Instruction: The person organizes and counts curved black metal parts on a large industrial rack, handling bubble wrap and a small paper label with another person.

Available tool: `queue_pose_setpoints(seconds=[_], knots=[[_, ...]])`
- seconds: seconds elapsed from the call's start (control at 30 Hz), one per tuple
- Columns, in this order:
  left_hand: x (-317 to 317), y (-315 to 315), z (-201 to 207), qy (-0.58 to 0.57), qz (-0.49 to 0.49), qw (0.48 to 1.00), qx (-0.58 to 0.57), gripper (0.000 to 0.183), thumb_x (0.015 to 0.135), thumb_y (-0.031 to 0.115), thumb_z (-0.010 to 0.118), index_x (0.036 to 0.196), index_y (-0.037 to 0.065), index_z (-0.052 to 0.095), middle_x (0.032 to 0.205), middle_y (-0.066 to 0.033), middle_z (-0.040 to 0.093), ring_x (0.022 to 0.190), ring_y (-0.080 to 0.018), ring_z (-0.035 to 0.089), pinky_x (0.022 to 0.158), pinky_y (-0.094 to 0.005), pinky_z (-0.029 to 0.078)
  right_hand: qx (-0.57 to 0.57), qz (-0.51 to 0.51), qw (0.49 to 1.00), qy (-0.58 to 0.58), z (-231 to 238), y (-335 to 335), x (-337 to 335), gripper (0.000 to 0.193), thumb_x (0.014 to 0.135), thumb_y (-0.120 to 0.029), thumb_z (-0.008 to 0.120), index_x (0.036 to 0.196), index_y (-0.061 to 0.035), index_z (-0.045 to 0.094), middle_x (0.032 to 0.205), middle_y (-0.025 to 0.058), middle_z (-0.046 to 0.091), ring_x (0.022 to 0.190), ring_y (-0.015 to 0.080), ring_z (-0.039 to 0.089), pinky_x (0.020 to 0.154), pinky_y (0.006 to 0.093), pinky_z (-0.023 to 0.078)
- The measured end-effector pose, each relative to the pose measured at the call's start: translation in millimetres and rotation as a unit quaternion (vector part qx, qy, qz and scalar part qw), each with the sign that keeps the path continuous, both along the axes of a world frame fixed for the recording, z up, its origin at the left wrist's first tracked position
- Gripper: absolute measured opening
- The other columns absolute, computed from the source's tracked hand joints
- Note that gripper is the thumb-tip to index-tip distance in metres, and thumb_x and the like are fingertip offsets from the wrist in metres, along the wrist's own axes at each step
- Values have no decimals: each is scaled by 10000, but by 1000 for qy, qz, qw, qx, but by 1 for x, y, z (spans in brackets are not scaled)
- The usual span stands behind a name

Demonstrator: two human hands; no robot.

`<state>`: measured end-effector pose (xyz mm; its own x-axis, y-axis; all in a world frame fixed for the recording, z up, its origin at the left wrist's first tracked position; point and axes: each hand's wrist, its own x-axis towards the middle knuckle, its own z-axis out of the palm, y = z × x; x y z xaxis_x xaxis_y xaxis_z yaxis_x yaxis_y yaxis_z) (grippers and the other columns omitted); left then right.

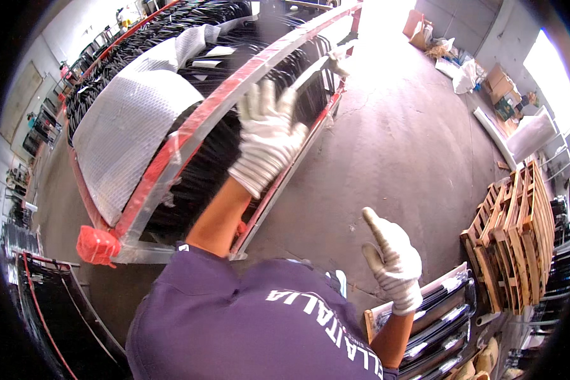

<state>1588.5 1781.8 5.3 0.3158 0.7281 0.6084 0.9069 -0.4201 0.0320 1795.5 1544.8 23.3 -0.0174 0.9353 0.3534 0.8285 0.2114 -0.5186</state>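
My left hand [266,136], in a white knitted glove, is raised with its fingers spread in front of a long metal rack [147,254]. Its fingertips overlap the rack's upper rail [218,98], which is wrapped in red and clear film; I cannot tell if they touch it. Many thin black curved parts [196,149] fill the rack, and a sheet of white bubble wrap [133,120] drapes over its near end. Gloved the same way, my right hand [396,263] hovers over the floor with finger and thumb apart, holding nothing visible.
Stacked wooden pallets [510,234] stand at the right. Below them lies a crate of black parts in clear wrap [434,316]. Cardboard boxes [500,85] and white sacks [465,77] line the far right wall. Another load of black parts [63,316] stands at lower left.
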Motion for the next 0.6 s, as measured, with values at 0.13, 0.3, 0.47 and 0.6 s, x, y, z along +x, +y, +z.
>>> queue_pose_setpoints(seconds=[0.13,0.3,0.47,0.6], knots=[[1,97,2,51,150,982,100,660,845,535,568,1374,149,485,1429,-220,411,1334,-400,346,1093,-607,214,-14,60,998,-17,-17,52,56,535,743,-41,676,1263,-139,601,1000,83,655,903,262,628,802,350,517],[-30,170,-11,32,296,954,25,523,951,535,402,1069,82,636,941,-172,685,872,-342,660,817,-478,492,-9,147,989,6,-28,124,126,485,778,-106,676,1257,-146,608,920,72,648,842,248,623,750,342,519],[-11,187,-11,45,411,907,78,482,960,453,406,798,91,680,753,-157,686,671,-326,676,623,-454,522,-32,191,981,-3,-41,186,206,499,761,-115,708,1249,-161,614,928,66,658,837,243,636,738,337,522],[-13,177,-19,28,447,889,95,437,984,409,395,856,91,666,808,-134,689,734,-309,671,692,-444,524,-25,276,961,8,-31,247,238,496,753,-106,707,1239,-154,617,994,73,675,889,249,646,782,342,527]])
